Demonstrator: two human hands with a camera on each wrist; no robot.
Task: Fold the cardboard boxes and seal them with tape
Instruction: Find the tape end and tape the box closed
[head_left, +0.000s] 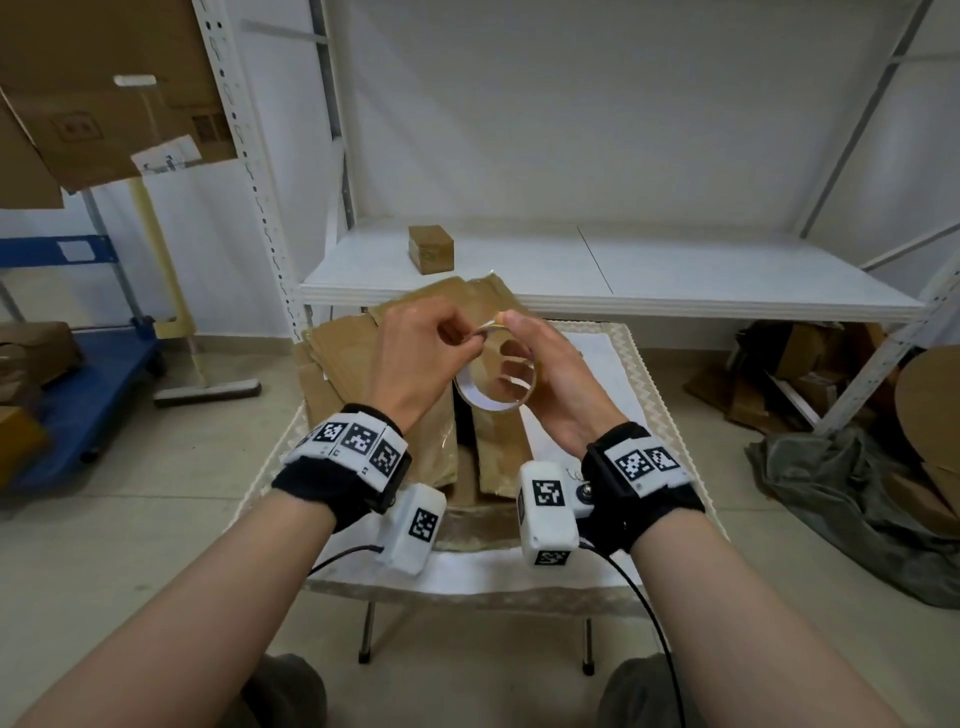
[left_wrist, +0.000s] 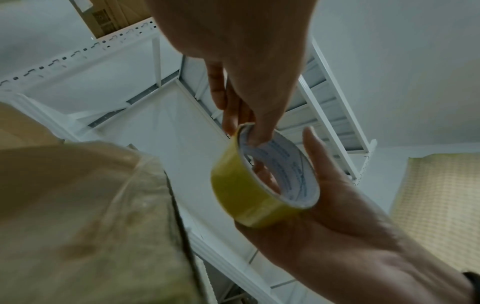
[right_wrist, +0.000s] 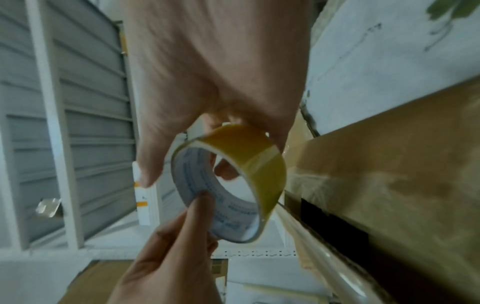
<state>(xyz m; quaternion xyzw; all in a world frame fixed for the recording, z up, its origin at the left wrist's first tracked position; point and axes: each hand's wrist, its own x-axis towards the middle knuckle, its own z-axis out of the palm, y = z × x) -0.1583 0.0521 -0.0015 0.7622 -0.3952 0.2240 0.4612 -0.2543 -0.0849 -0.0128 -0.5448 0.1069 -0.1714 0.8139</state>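
Observation:
A yellow tape roll (head_left: 496, 387) with a white printed core hangs in the air between both hands, above a stack of flattened cardboard boxes (head_left: 353, 358) wrapped in clear film. My left hand (head_left: 467, 335) pinches the roll's upper rim with thumb and fingertips (left_wrist: 255, 135). My right hand (head_left: 519, 345) cradles the tape roll (left_wrist: 259, 185) from the right, its fingers curled through the core and its thumb on top. In the right wrist view the tape roll (right_wrist: 233, 179) shows a seam across its yellow outer face. One small folded box (head_left: 431, 248) stands on the white shelf (head_left: 675, 280) behind.
The boxes lie on a small folding table (head_left: 597, 374) with a white top. A blue cart (head_left: 88, 384) and a floor squeegee (head_left: 208, 389) are at the left. Cardboard scraps (head_left: 805, 374) and a dark cloth (head_left: 831, 483) lie at the right.

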